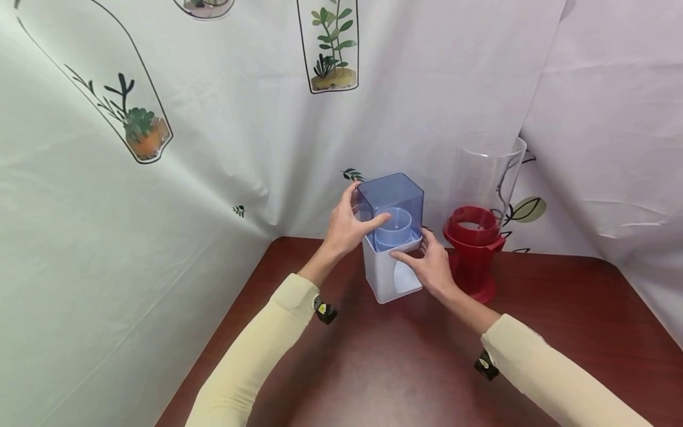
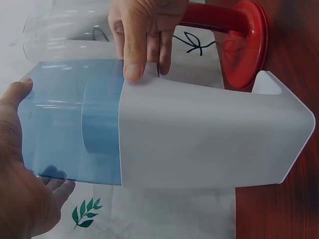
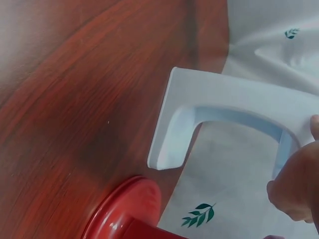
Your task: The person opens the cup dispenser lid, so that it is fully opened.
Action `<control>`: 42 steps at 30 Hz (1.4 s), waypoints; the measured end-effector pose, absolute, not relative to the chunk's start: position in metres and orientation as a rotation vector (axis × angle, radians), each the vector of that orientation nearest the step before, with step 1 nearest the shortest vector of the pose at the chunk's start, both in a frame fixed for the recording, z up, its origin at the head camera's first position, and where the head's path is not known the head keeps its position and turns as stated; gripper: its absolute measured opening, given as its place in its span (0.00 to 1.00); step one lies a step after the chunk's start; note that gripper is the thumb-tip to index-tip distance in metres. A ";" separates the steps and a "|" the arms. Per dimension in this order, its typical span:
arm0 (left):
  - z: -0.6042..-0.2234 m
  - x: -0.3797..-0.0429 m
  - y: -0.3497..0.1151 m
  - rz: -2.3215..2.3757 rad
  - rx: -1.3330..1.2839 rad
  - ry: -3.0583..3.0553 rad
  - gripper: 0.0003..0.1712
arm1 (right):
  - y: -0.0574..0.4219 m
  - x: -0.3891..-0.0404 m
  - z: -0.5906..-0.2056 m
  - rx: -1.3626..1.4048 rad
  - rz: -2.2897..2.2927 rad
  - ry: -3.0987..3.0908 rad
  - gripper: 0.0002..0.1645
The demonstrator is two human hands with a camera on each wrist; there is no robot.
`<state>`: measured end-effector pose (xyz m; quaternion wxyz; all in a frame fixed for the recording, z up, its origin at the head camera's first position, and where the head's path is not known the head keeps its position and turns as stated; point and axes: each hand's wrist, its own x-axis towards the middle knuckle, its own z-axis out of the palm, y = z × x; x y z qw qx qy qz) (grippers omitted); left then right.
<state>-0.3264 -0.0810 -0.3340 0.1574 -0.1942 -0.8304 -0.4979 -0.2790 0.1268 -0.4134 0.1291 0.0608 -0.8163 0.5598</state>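
A boxy white dispenser base (image 1: 381, 273) with an arched opening stands tilted above the table, topped by a see-through blue square cover (image 1: 392, 190). Inside the cover a round cup-like part (image 1: 395, 228) shows through. My left hand (image 1: 347, 224) grips the blue cover from its left side, thumb across the front and fingers behind. The right hand (image 1: 433, 268) holds the upper part of the white base, its thumb (image 2: 134, 55) on the edge just below the seam with the cover. In the right wrist view the white base's arch (image 3: 224, 94) fills the right side.
Right of the right hand stands a red dispenser stand (image 1: 475, 261) with a tall clear cylinder (image 1: 488, 178) on top. The reddish-brown table (image 1: 363, 367) ends at a white printed curtain (image 1: 240, 118) behind and at the left.
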 end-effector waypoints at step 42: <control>-0.336 -0.303 -0.106 -1.618 -0.869 -2.380 0.56 | 0.170 -0.225 -0.396 0.245 1.562 -2.479 0.28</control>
